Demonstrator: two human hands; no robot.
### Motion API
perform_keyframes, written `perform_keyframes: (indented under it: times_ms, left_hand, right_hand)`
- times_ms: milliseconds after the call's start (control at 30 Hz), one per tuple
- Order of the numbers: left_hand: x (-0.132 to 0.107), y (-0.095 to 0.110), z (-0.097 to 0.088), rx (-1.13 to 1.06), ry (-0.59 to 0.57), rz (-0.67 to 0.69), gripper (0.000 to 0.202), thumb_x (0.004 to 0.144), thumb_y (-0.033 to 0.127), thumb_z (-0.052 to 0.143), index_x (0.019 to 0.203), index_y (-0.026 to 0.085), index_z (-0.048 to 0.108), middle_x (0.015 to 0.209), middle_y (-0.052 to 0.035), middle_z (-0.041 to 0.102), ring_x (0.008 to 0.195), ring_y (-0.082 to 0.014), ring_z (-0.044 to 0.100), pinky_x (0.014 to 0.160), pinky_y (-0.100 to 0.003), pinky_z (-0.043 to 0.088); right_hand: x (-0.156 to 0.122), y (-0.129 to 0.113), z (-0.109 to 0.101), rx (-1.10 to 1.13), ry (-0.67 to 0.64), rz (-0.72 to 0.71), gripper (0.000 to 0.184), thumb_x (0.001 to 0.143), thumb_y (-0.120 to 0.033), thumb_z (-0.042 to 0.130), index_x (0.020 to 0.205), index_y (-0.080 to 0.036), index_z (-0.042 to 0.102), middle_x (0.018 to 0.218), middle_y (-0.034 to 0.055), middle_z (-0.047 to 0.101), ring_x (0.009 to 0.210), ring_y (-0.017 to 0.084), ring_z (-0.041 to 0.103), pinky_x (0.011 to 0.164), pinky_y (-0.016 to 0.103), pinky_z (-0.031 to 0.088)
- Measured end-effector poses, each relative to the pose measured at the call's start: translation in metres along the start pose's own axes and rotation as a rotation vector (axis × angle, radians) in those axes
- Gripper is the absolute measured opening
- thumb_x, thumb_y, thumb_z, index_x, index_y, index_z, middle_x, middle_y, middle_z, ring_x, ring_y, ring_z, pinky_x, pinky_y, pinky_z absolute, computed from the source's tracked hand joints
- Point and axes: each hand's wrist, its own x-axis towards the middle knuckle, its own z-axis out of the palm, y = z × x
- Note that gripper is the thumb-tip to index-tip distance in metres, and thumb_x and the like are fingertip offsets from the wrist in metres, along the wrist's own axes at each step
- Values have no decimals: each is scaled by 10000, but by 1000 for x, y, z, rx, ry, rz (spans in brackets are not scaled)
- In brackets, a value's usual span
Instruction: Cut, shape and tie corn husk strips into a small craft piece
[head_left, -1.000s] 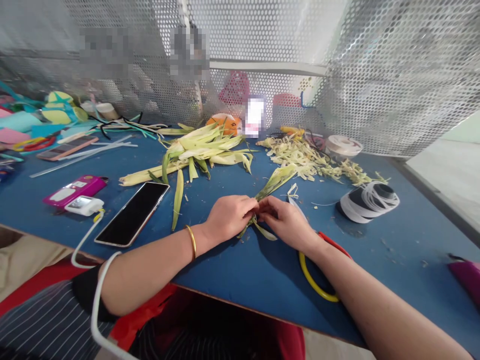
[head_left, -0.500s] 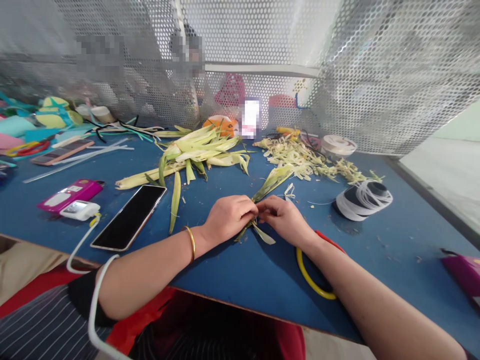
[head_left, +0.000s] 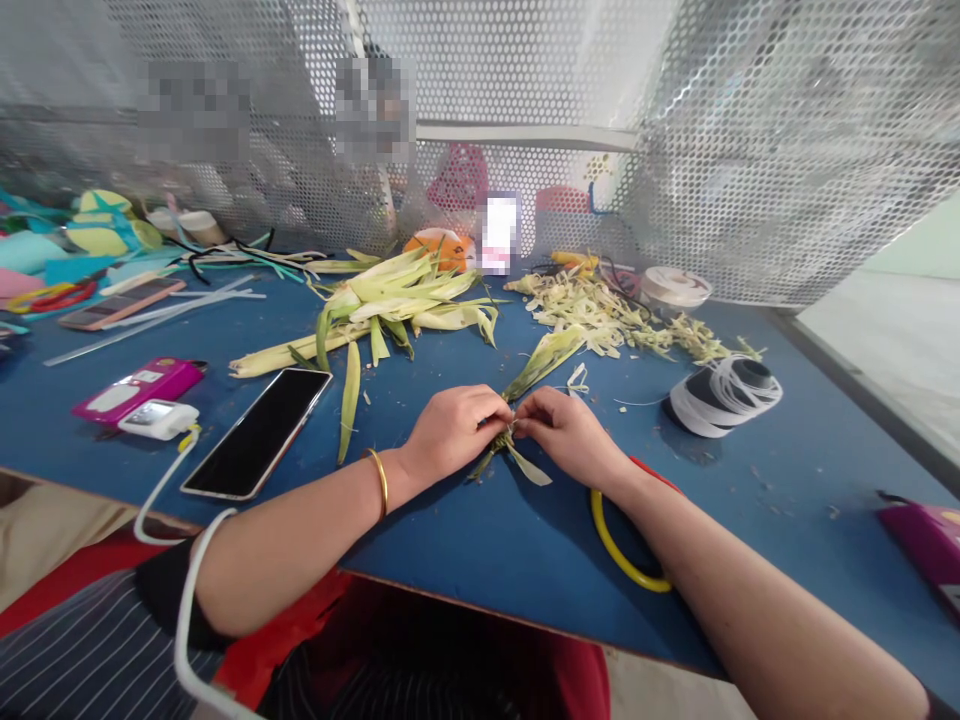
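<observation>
My left hand (head_left: pixel 454 430) and my right hand (head_left: pixel 571 435) meet at the middle of the blue table (head_left: pixel 465 540). Both pinch the narrow end of a bundle of green-yellow leaf strips (head_left: pixel 538 362) that lies on the table and fans out away from me. Short leaf ends (head_left: pixel 517 462) stick out beneath my fingers toward me. My left wrist wears a gold bangle (head_left: pixel 384 480). What my fingertips press between them is too small to make out.
A pile of long leaves (head_left: pixel 397 300) lies behind my left hand, shredded scraps (head_left: pixel 615 320) to the right. A black phone (head_left: pixel 259 430), pink case (head_left: pixel 139 385), white charger (head_left: pixel 159 418), tape roll (head_left: pixel 724 392) and yellow-red scissor handles (head_left: pixel 622 560) surround me. Perforated metal screens stand behind.
My hands have stayed together on the bundle, with the fingertips drawn slightly closer. The camera view has shifted a little.
</observation>
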Motion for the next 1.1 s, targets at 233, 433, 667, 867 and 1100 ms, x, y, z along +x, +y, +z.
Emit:
perform_keyframes:
  times_ms: [233, 433, 667, 867, 1100]
  left_hand:
    - [1, -2, -5, -70, -17, -75, 126, 834, 114, 603, 802, 198, 693, 864, -20, 721, 819, -146, 652, 764, -245, 453]
    - [5, -5, -10, -72, -71, -201, 100, 857, 198, 599, 797, 207, 677, 875, -3, 724, 807, -146, 642, 723, -239, 423]
    - [6, -8, -14, 114, -119, -226, 111, 854, 193, 589, 746, 195, 614, 807, -5, 682, 734, -154, 591, 651, -258, 376]
    - [4, -8, -11, 205, -150, -219, 134, 864, 167, 559, 737, 190, 592, 810, -20, 670, 758, -172, 590, 660, -278, 379]
    - [5, -7, -11, 222, -147, -238, 119, 862, 160, 560, 752, 190, 596, 823, -34, 668, 803, -192, 600, 693, -293, 410]
  right_hand:
    - [-1, -1, -5, 3, -49, -10, 61, 768, -220, 621, 709, -204, 617, 769, -2, 570, 694, 142, 532, 630, 262, 412]
    - [-1, -4, -13, -29, -122, -56, 117, 745, -104, 573, 696, -199, 622, 841, 18, 604, 771, 154, 576, 713, 282, 446]
    - [-3, -4, -20, -123, -246, -123, 184, 719, -45, 564, 648, -200, 632, 789, 10, 584, 726, 141, 564, 678, 264, 441]
    - [-3, -6, -20, -136, -214, -102, 179, 719, -48, 559, 656, -198, 635, 778, 6, 592, 681, 131, 564, 645, 259, 435]
    - [-8, -17, -10, 159, -154, -77, 108, 753, -133, 557, 696, -210, 607, 907, 25, 714, 869, 176, 652, 730, 284, 489]
